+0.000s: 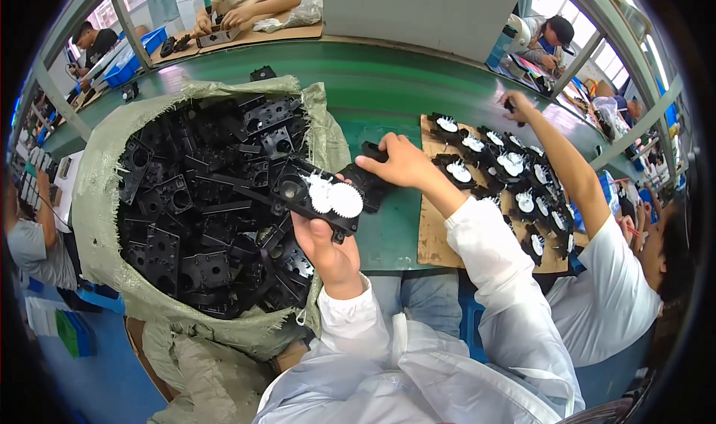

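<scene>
My left hand (pixel 328 254) grips a black plastic housing (pixel 291 187) from below, beside the sack's right edge. On the housing sit white toothed gears (pixel 337 199), facing up. Just right of it, my right hand (pixel 405 163) has its thumb and fingers closed on a black plastic part (pixel 371 152), whose far side is hidden. More black plastic (pixel 367 187) shows below those fingers; I cannot tell whether it joins that part. A woven green sack (pixel 97 193) at the left is heaped with black plastic housings (pixel 205 267).
On a cardboard sheet (pixel 440 234) at the right lie several black housings with white gears (pixel 512 163). A co-worker's arm (pixel 570 155) reaches past them over the green table (pixel 388 70). Another person's hands (pixel 224 23) work across the table. Green metal posts (pixel 125 21) frame the bench.
</scene>
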Tool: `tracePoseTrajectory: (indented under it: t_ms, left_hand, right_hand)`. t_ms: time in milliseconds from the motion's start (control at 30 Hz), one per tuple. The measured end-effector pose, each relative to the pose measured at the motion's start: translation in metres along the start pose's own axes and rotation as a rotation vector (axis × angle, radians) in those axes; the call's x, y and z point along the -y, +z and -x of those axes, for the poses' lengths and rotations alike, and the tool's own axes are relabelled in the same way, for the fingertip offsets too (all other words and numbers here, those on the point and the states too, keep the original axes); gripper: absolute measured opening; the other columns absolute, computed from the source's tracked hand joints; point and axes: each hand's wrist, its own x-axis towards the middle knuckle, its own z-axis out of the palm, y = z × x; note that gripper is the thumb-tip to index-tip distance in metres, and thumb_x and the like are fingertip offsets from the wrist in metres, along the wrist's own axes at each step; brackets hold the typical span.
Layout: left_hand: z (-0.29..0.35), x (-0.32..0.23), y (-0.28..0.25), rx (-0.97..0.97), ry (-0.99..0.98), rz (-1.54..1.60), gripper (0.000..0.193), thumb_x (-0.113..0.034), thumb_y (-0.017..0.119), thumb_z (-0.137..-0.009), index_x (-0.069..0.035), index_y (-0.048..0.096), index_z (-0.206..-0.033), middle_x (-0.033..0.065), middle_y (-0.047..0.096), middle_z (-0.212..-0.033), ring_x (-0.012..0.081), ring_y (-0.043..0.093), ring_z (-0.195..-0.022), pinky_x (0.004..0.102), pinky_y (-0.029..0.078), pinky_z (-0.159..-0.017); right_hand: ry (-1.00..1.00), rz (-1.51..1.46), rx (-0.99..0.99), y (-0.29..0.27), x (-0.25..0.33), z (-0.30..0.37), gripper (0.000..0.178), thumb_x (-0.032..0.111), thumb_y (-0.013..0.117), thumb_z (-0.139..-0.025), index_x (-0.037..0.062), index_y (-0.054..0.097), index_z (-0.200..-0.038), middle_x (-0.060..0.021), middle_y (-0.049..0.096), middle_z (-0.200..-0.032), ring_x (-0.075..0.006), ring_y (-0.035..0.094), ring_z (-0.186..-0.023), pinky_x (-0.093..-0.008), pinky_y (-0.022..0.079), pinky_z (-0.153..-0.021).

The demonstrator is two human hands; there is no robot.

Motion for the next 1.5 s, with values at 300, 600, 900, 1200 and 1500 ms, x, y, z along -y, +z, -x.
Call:
tracePoseTrajectory:
  t_ms: [300, 600, 900, 1200, 1500]
  left_hand:
    - [0.007, 0.006, 0.006, -0.022, -0.162, -0.216, 0.057, -0.031, 0.066, -0.092, 0.000, 0.045, -0.136, 0.0150, 0.060, -0.118, 0.0257, 0.061, -0.105, 0.0383, 0.047, -0.096]
    - [0.018, 0.011, 0.023, 0.067, -0.265, -0.243, 0.066, -0.027, 0.067, -0.088, 0.000, 0.038, -0.141, 0.0164, 0.057, -0.118, 0.0215, 0.059, -0.100, 0.0306, 0.046, -0.090]
    - [0.030, 0.004, 0.036, 0.104, -0.288, -0.211, 0.063, -0.028, 0.064, -0.089, -0.001, 0.038, -0.140, 0.0143, 0.059, -0.118, 0.0190, 0.058, -0.099, 0.0297, 0.044, -0.091]
    - [0.037, 0.007, 0.051, 0.213, -0.340, -0.169, 0.083, -0.022, 0.072, -0.083, -0.001, 0.026, -0.149, 0.0152, 0.055, -0.116, 0.0214, 0.057, -0.101, 0.0312, 0.046, -0.090]
    - [0.034, 0.008, 0.056, 0.414, 0.425, -0.789, 0.070, -0.010, 0.080, -0.074, -0.004, 0.047, -0.136, 0.0164, 0.058, -0.130, 0.0361, 0.053, -0.126, 0.0447, 0.047, -0.103]
  right_hand:
    - [-0.107, -1.042, 0.172, -0.026, -0.033, 0.029, 0.070, 0.042, 0.068, -0.089, -0.0014, 0.045, -0.139, -0.0231, 0.063, -0.120, -0.0284, 0.065, -0.103, -0.0351, 0.051, -0.090]
    - [-0.516, -1.392, 0.161, -0.049, -0.040, 0.091, 0.069, 0.013, 0.078, -0.079, 0.0029, 0.043, -0.138, -0.0191, 0.057, -0.133, -0.0269, 0.063, -0.107, -0.0357, 0.053, -0.087]
    - [-0.273, -0.608, -0.147, -0.084, -0.031, 0.137, 0.078, -0.005, 0.079, -0.067, 0.0139, 0.038, -0.130, -0.0174, 0.048, -0.143, -0.0330, 0.058, -0.120, -0.0393, 0.054, -0.091]
    - [-0.745, -1.325, -0.076, -0.063, -0.038, 0.137, 0.062, 0.009, 0.079, -0.072, 0.0163, 0.034, -0.113, -0.0182, 0.022, -0.159, -0.0438, 0.055, -0.123, -0.0452, 0.052, -0.095]
    - [-0.556, -1.333, -0.213, -0.066, -0.041, 0.149, 0.040, 0.037, 0.057, -0.090, 0.0143, 0.036, -0.116, -0.0203, 0.020, -0.159, -0.0450, 0.056, -0.120, -0.0509, 0.048, -0.099]
